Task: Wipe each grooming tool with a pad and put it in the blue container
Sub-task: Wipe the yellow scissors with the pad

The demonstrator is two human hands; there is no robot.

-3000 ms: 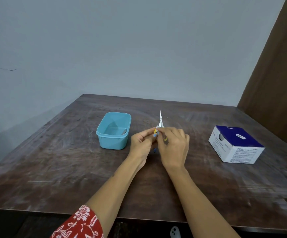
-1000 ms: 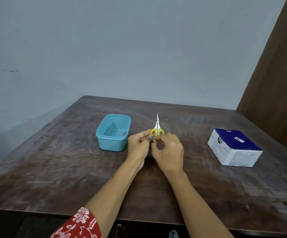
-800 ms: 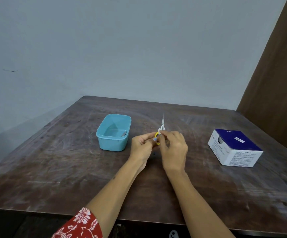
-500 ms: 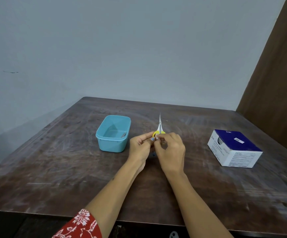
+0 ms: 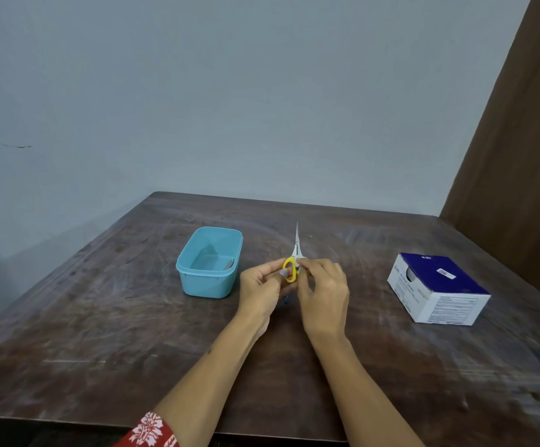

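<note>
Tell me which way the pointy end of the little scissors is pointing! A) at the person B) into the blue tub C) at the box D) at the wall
D: the scissors are held with yellow handles nearest the person and tip aimed toward the far wall.

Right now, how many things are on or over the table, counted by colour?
Blue: 1, container
Yellow: 1, scissors
White and navy: 1, box
Total: 3
A grey item in the container is unclear, not counted.
</note>
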